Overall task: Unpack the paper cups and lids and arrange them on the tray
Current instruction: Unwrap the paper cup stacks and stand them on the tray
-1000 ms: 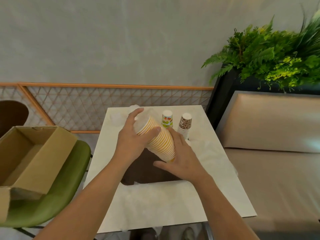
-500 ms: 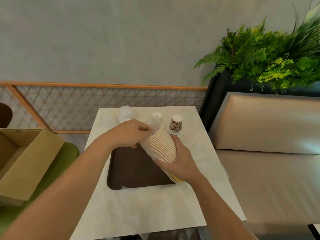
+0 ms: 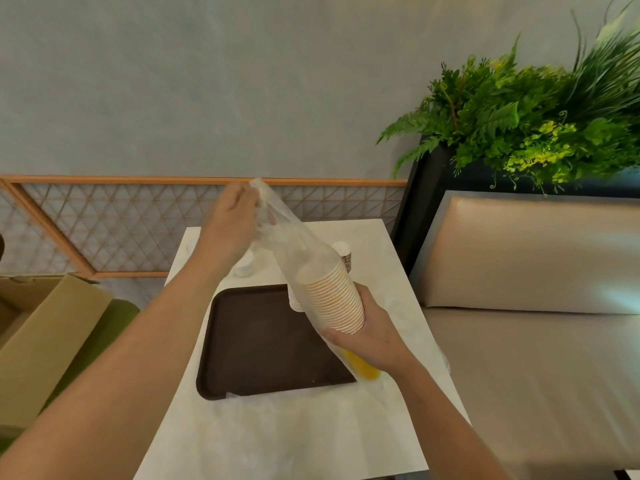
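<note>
My right hand (image 3: 370, 332) grips a tilted stack of yellow-striped paper cups (image 3: 334, 299) over the right edge of the dark brown tray (image 3: 263, 341). A clear plastic sleeve (image 3: 284, 226) stretches up and left from the stack's mouth, and my left hand (image 3: 232, 223) pinches its top end, raised above the table's far side. The stack's yellow bottom sticks out below my right palm. Behind the stack stands a brown-patterned cup stack (image 3: 344, 254). White lids (image 3: 244, 266) lie under my left forearm, partly hidden.
The tray lies on a white marble table (image 3: 277, 438). A cardboard box (image 3: 45, 334) rests on a green chair at the left. A beige bench (image 3: 536, 323) and a planter with ferns (image 3: 519, 123) are on the right. A lattice rail runs behind.
My left hand has risen from the stack's mouth, pulling the plastic sleeve up and away. The top cups are now bare. My right hand still holds the stack.
</note>
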`<state>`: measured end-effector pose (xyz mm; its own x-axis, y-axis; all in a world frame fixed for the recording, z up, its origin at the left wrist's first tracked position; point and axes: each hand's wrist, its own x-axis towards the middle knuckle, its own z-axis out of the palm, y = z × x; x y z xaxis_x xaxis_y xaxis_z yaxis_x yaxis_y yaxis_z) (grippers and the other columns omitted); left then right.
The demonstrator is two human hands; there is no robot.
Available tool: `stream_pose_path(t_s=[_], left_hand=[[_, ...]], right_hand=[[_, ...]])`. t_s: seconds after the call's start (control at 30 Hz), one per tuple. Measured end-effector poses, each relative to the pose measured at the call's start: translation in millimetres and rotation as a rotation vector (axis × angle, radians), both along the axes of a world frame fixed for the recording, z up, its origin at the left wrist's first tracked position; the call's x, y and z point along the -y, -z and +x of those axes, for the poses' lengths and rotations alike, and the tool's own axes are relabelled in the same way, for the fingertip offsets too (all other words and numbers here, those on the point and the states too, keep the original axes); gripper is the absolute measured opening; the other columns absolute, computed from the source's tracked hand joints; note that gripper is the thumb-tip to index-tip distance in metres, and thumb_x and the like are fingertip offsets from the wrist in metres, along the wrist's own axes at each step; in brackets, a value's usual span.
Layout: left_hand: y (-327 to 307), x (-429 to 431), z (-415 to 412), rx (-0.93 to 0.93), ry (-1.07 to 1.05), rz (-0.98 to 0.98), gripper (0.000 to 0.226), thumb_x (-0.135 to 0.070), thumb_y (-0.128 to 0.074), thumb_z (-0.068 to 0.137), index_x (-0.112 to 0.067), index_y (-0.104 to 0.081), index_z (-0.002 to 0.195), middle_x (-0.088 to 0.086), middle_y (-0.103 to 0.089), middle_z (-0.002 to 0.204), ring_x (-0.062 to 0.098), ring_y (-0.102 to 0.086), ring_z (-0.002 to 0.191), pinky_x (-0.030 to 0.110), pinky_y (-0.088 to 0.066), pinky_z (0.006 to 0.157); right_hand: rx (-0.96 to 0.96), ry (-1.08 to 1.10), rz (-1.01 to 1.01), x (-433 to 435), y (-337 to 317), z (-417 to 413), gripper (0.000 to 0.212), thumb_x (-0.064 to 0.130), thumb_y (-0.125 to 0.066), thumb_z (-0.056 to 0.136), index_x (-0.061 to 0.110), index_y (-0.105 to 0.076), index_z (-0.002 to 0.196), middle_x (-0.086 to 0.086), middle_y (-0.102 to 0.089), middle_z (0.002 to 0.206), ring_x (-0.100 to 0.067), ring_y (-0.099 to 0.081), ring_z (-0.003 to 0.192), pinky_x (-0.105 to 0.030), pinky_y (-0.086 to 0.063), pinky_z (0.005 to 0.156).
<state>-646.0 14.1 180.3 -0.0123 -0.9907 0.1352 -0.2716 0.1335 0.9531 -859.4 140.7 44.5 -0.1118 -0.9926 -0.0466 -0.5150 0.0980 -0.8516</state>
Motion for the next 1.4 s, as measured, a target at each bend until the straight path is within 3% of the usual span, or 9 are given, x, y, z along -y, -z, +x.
stream_pose_path(t_s=[0.1,0.23,0.37,0.5,0.67,0.77,0.9,1.17,1.4], left_hand=[[1,7,3,-0.040,-0.083,-0.039,0.024,-0.029,-0.046,0.104,-0.023,-0.055,0.083,-0.013,-0.060,0.066,0.013,-0.059,0.064,0.035,-0.049,0.060],[11,18,12,-0.142,-0.181,-0.019,0.015,-0.024,-0.053,0.104,-0.023,-0.059,0.091,-0.001,-0.064,0.080,0.017,-0.062,0.069,0.035,-0.054,0.058],[14,19,25,-0.575,-0.249,0.103,0.019,0.000,-0.058,0.100,-0.018,-0.062,0.107,0.000,-0.063,0.087,0.008,-0.059,0.059,0.026,-0.053,0.059],[17,15,44,-0.940,-0.336,-0.032,0.017,0.001,-0.052,0.101,-0.013,-0.057,0.109,0.006,-0.060,0.093,0.015,-0.063,0.076,0.028,-0.057,0.074],[38,-11,38,-0.768,-0.337,0.163,0.020,-0.034,-0.065,0.099,-0.020,-0.060,0.113,-0.002,-0.059,0.095,0.011,-0.059,0.080,0.031,-0.056,0.077],[57,-42,9,-0.595,0.016,0.259,0.070,-0.053,-0.075,0.082,-0.026,-0.054,0.142,-0.001,-0.068,0.128,0.013,-0.067,0.107,0.035,-0.057,0.086],[70,-63,-19,-0.317,0.084,0.187,0.057,-0.031,-0.095,0.070,-0.044,-0.056,0.110,-0.009,-0.073,0.113,0.011,-0.071,0.108,0.045,-0.058,0.099],[53,-42,2,-0.564,-0.030,0.202,0.060,-0.023,-0.088,0.081,-0.024,-0.058,0.132,0.003,-0.073,0.120,0.017,-0.074,0.106,0.053,-0.061,0.094],[63,-50,-3,-0.473,-0.056,0.215,0.094,-0.054,-0.095,0.060,-0.028,-0.054,0.141,-0.003,-0.073,0.125,0.017,-0.073,0.112,0.050,-0.061,0.095]], right_hand=[[0.013,-0.012,0.016,-1,1,-2,0.101,0.061,-0.086,0.068,0.042,-0.030,0.149,0.016,-0.051,0.138,-0.012,-0.054,0.123,-0.036,-0.057,0.101],[0.024,-0.038,0.006,-4,10,-1,0.104,0.063,-0.087,0.063,0.045,-0.030,0.149,0.020,-0.052,0.136,-0.009,-0.055,0.124,-0.035,-0.059,0.098],[0.032,-0.049,0.014,-8,20,-2,0.103,0.060,-0.089,0.065,0.049,-0.029,0.148,0.025,-0.051,0.134,-0.007,-0.054,0.124,-0.029,-0.058,0.096],[0.029,-0.034,0.028,-12,27,-3,0.102,0.062,-0.089,0.066,0.051,-0.028,0.146,0.027,-0.049,0.134,-0.006,-0.054,0.123,-0.023,-0.057,0.093],[0.059,-0.007,0.027,-10,19,9,0.095,0.058,-0.088,0.071,0.050,-0.027,0.143,0.032,-0.046,0.126,-0.002,-0.054,0.116,-0.011,-0.052,0.080],[0.096,-0.058,0.014,-4,9,23,0.096,0.056,-0.089,0.071,0.052,-0.027,0.143,0.030,-0.048,0.127,-0.003,-0.054,0.117,-0.019,-0.056,0.084],[0.138,-0.134,0.021,0,-5,42,0.094,0.057,-0.089,0.070,0.054,-0.027,0.141,0.029,-0.048,0.128,0.000,-0.055,0.115,-0.022,-0.055,0.085],[0.251,-0.214,0.071,-12,2,45,0.098,0.056,-0.087,0.071,0.063,-0.021,0.144,0.020,-0.042,0.145,-0.006,-0.053,0.126,-0.027,-0.058,0.092],[0.256,-0.153,0.086,-14,8,63,0.076,0.051,-0.085,0.076,0.056,-0.036,0.134,0.020,-0.058,0.127,-0.006,-0.061,0.116,-0.024,-0.058,0.089]])
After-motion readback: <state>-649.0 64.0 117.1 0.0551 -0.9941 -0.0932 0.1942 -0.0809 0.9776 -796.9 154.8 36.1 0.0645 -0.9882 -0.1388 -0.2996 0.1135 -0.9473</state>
